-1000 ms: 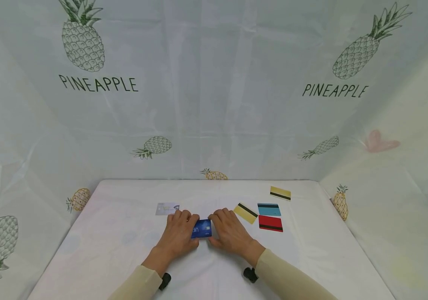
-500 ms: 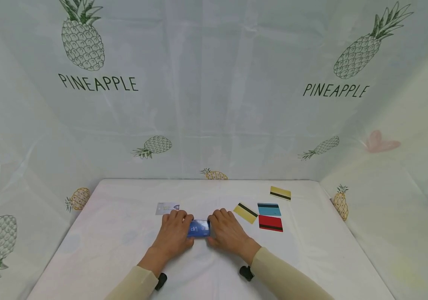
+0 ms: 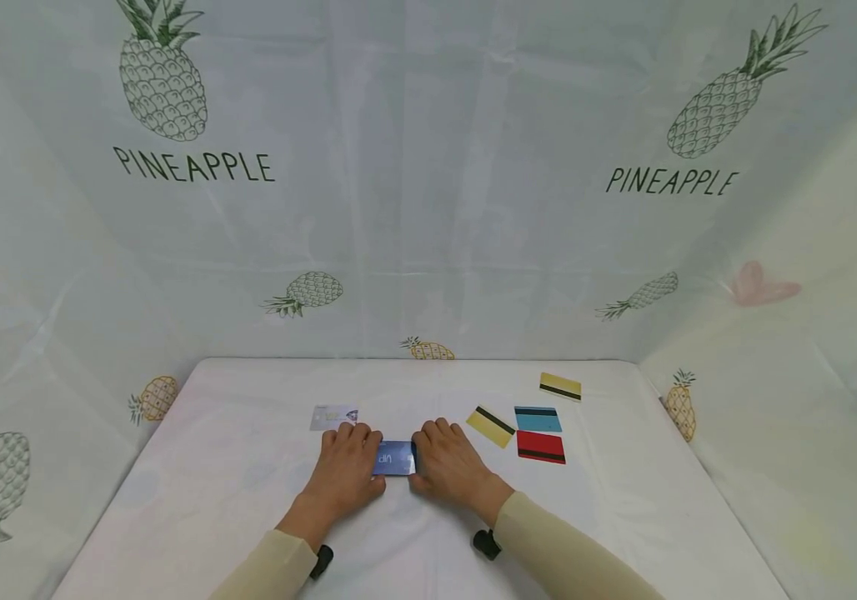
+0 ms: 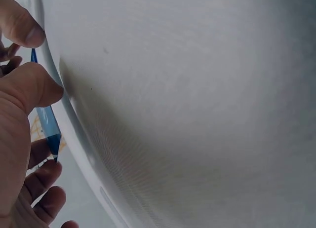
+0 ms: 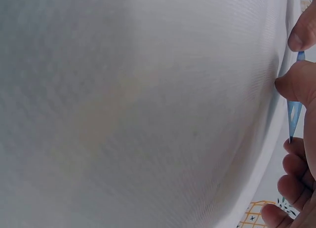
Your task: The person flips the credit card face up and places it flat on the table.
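A blue VIP card (image 3: pixel 395 458) is held between my two hands over the white table, its lettering upside down in the head view. My left hand (image 3: pixel 342 467) grips its left end and my right hand (image 3: pixel 451 462) its right end, thumbs on the near side and fingers on the far side. From the left wrist, the card (image 4: pixel 48 122) shows nearly edge-on behind my left thumb (image 4: pixel 37 87). The right wrist view has the card (image 5: pixel 295 114) edge-on too, beside my right thumb (image 5: pixel 296 82). Both ends of the card are hidden by fingers.
A silver-grey card (image 3: pixel 333 417) lies just beyond my left hand. Right of my right hand lie a yellow card (image 3: pixel 491 426), a blue-striped card (image 3: pixel 538 419), a red card (image 3: pixel 541 447) and a farther gold card (image 3: pixel 560 387). A pineapple-print sheet (image 3: pixel 428 208) surrounds the table.
Both hands have shifted slightly left with the blue card. The left hand has moved toward the card's end, baring more of its lettering, and the card's face now looks paler. The other cards stay put.
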A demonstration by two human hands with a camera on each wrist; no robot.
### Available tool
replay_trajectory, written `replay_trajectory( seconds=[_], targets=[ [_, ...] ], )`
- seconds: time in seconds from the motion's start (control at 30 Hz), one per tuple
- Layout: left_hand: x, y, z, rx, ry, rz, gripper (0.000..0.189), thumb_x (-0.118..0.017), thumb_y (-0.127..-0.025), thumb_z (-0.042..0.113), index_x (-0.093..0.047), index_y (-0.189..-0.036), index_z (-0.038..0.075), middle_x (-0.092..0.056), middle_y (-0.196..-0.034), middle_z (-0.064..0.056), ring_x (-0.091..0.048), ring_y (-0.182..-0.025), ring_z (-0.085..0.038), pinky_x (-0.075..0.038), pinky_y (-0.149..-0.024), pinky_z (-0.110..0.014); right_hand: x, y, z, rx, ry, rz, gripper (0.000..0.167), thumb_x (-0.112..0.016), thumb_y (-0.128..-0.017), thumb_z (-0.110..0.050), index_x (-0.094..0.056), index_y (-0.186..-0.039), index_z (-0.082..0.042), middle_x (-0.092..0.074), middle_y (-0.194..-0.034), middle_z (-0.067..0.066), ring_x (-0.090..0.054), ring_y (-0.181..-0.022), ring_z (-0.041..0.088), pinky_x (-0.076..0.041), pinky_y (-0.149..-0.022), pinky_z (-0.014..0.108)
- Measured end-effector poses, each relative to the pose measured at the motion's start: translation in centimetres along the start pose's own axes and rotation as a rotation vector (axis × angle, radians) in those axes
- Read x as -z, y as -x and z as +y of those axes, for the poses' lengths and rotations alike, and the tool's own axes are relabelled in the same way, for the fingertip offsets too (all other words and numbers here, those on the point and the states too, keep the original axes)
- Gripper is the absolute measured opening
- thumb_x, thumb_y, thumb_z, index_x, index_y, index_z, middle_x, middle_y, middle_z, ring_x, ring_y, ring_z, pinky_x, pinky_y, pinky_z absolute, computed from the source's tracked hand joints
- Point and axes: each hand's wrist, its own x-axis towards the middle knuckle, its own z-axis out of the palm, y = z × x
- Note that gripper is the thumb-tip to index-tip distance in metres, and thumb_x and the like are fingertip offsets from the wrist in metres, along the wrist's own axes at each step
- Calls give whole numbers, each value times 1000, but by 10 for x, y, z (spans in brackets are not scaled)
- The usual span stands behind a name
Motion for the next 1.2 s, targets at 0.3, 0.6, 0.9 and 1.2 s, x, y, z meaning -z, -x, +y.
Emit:
replay_trajectory(
  seconds=[0.3, 0.6, 0.9, 1.2],
  targets=[
    [-1, 0, -2, 2, -17, -24, 65, -82, -83, 45, -62, -134, 9, -62, -126, -10, -49, -116, -32, -40, -96, -54, -5, -2, -1, -14, -21, -24, 52, -72, -90, -54, -66, -120, -12, -61, -108, -1, -50, -97, 17, -46, -83, 33],
    [-1, -2, -2, 8, -8, -31, 65, -82, -83, 44, -62, -134, 9, -62, -127, -11, -50, -117, -33, -40, -97, -54, -5, -3, 0, -22, -42, -39, 53, -72, -91, -55, -66, -123, -12, -61, -110, 0, -51, -99, 17, -47, -86, 33],
    [-1, -2, -1, 17, -3, -40, 66, -82, -85, 44, -62, -136, 9, -62, -129, -11, -50, -119, -33, -41, -99, -55, -4, -3, -1, -27, -51, -47, 54, -72, -91, -54, -67, -125, -12, -62, -112, 0, -52, -100, 17, -48, -87, 34],
    [-1, 5, 4, 14, 25, -67, 61, -80, -88, 38, -63, -137, 5, -63, -133, -13, -53, -122, -34, -46, -103, -55, -3, 3, -4, -44, -61, -68, 53, -71, -95, -52, -68, -128, -10, -65, -115, 2, -55, -103, 19, -50, -90, 36]
  ],
)
